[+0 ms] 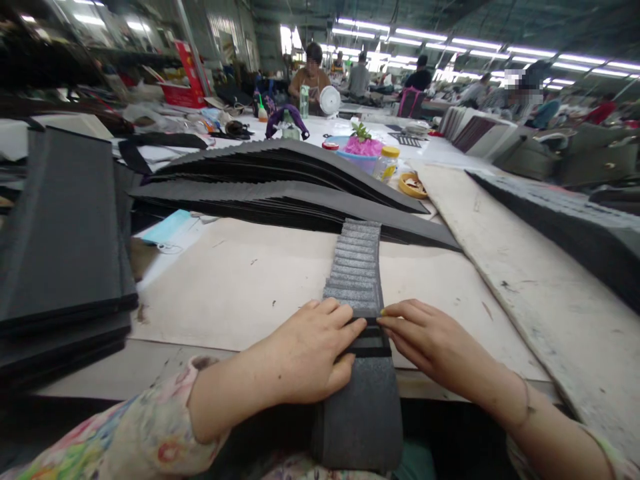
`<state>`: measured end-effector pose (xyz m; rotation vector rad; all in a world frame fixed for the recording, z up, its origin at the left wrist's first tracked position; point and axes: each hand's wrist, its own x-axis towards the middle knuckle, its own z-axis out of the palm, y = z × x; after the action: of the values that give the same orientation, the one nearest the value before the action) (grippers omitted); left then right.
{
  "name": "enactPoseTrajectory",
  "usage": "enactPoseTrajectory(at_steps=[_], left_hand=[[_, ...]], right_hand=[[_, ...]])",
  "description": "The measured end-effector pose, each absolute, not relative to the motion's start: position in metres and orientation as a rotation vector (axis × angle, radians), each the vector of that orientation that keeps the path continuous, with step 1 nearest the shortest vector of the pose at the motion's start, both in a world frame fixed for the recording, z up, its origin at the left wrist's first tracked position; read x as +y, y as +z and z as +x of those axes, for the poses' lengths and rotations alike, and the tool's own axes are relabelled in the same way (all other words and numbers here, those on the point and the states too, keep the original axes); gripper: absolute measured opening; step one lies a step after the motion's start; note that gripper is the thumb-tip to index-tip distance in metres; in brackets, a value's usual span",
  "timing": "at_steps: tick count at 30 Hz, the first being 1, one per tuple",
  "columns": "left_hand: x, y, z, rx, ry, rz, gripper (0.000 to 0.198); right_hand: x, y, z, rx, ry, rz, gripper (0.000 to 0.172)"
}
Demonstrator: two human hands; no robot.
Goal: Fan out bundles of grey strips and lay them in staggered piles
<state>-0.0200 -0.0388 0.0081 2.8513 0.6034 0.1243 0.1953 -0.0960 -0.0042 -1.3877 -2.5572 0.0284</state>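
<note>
Pale board covers the table (240,280), marked with small dark flecks. On its left side stands a thick stack of dark grey sheets (65,227), reaching past the near edge. Across the middle, more thin dark sheets (280,173) lie fanned in two overlapping rows that bow upward. A long, scuffed pale plank (525,267) runs along the right side, with another dark slab beyond it.

A row of narrow grey felt strips (356,267), overlapped like steps, leads from the fanned sheets toward the person. At its near end it meets a wider grey piece (365,413) that hangs over the table's front edge into the lap.

The left hand (305,357) lies flat and unclenched, fingers spread over the join and thumb against the wide piece. The right hand (430,347) is also loose, its straight fingertips touching the join from the right; neither hand closes around anything.

A light blue face mask (167,227) lies near the left stack. Behind the sheets stand a blue bowl (357,159), a yellow-lidded jar (387,163) and a tape roll (413,185).
</note>
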Motion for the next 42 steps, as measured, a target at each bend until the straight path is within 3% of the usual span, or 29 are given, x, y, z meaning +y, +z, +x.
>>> enactPoseTrajectory(at_steps=[4, 9, 14, 24, 31, 42], left_hand=[[-0.033, 0.007, -0.026, 0.597, 0.143, 2.785, 0.039], [-0.007, 0.015, -0.048, 0.464, 0.066, 2.634, 0.034], [0.013, 0.017, -0.060, 0.826, 0.261, 2.640, 0.030], [-0.005, -0.004, -0.041, 0.875, 0.216, 2.875, 0.022], [0.014, 0.000, -0.028, 0.940, 0.238, 2.565, 0.012], [0.025, 0.026, -0.016, 0.751, 0.005, 2.189, 0.018]], right_hand=[[-0.105, -0.005, 0.171, -2.342, 0.046, -1.486, 0.027], [-0.115, -0.020, 0.148, -2.323, -0.169, -1.524, 0.033], [-0.114, -0.024, 0.151, -2.310, -0.200, -1.496, 0.032], [-0.116, -0.025, 0.150, -2.289, -0.228, -1.531, 0.032], [-0.116, -0.025, 0.151, -2.279, -0.205, -1.529, 0.032], [-0.118, -0.022, 0.147, -2.269, -0.259, -1.563, 0.031]])
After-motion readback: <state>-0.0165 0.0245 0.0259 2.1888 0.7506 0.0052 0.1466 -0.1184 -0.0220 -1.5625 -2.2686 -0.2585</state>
